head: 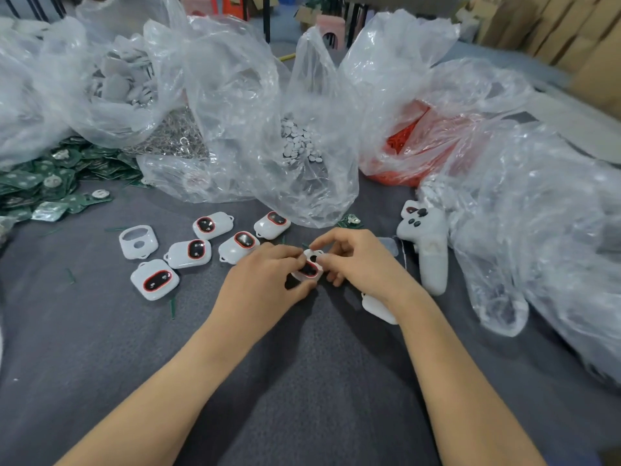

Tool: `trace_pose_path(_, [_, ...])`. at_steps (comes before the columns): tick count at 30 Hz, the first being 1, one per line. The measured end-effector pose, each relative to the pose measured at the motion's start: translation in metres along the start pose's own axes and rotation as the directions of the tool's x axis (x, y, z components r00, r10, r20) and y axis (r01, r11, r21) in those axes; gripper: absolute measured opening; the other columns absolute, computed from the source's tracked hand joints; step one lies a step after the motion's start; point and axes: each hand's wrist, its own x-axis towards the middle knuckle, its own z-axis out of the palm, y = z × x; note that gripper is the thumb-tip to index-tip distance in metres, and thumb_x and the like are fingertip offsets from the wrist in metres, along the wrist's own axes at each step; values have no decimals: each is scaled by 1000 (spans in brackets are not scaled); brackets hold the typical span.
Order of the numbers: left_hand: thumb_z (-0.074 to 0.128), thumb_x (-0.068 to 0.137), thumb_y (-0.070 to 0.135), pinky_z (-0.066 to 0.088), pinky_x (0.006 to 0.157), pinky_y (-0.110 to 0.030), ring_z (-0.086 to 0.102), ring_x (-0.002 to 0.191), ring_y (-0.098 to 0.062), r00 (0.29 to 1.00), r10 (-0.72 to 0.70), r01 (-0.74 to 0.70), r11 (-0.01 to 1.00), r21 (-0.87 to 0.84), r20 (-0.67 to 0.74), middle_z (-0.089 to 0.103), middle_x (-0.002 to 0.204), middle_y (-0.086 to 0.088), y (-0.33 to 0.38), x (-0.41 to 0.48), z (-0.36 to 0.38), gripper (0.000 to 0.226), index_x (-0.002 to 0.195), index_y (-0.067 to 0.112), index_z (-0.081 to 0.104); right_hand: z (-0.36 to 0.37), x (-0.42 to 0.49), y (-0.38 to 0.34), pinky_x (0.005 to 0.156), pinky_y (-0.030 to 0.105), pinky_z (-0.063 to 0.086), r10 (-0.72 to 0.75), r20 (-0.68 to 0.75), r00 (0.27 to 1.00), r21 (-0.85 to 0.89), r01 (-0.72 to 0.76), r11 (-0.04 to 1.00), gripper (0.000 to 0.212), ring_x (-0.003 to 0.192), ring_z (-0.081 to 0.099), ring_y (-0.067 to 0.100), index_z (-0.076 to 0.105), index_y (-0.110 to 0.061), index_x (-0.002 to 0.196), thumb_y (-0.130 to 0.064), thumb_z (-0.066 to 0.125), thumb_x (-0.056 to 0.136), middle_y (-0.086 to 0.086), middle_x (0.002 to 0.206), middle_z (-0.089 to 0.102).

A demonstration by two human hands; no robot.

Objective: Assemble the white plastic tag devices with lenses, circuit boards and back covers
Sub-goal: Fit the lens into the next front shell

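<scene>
Your left hand (268, 280) and right hand (356, 260) meet fingertip to fingertip — both pinching white plastic red-rimmed tag device (309, 268) between them, above grey table (302, 381).

Grey cloth (67, 348) covers the worktop; cardboard boxes (557, 31) stand far right.

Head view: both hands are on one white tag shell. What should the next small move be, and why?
Probably press the red-rimmed lens firmly into the white tag shell. The left hand and right hand both pinch that shell, its lens sits in the opening, and five lensed tags lie to the left; whether this lens has seated fully cannot be told.
</scene>
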Motion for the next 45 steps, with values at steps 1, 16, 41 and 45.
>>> trace_pose_path(1, [81, 74, 21, 54, 78, -44, 65, 92, -27, 1000, -23, 23, 1000, -1, 4, 72, 104, -3, 0, -1, 1, 28, 97, 6, 75, 0, 0, 0, 53, 19, 49, -17, -35, 999, -3, 17, 1000, 10, 53, 61, 7, 70, -15, 95, -10, 65, 88, -2, 64, 65])
trace_pose_path(16, [62, 84, 12, 39, 66, -2, 60, 76, -1, 989, -138, 113, 944, -310, -60, 65, 75, 16, 3, 0, -7, 15, 92, 23, 65, -92, -65, -18, 65, 17, 47, -391, -899, 197, -327, 291, 899, 19, 77, 59, 5, 66, -27, 86, -13, 54, 86, -16, 87, 60])
trace_pose_path(41, [41, 83, 23, 41, 70, -14, 55, 75, -11, 973, -227, 199, 724, -661, 45, 66, 82, 4, -4, -4, -9, 31, 76, 11, 68, -242, -15, 81, 103, 42, 35, 383, -864, 326, -40, -804, 593, 40, 127, 45, 39, 48, 7, 131, -12, 31, 101, 25, 140, 46])
trace_pose_path(45, [46, 81, 33, 45, 74, -16, 59, 79, -8, 974, -217, 202, 686, -699, 69, 67, 89, 7, -2, -5, -11, 30, 76, 18, 72, -245, -24, 80, 83, 26, 47, 338, -885, 320, 34, -681, 732, 27, 110, 56, 35, 62, -6, 112, -10, 48, 90, 17, 124, 58])
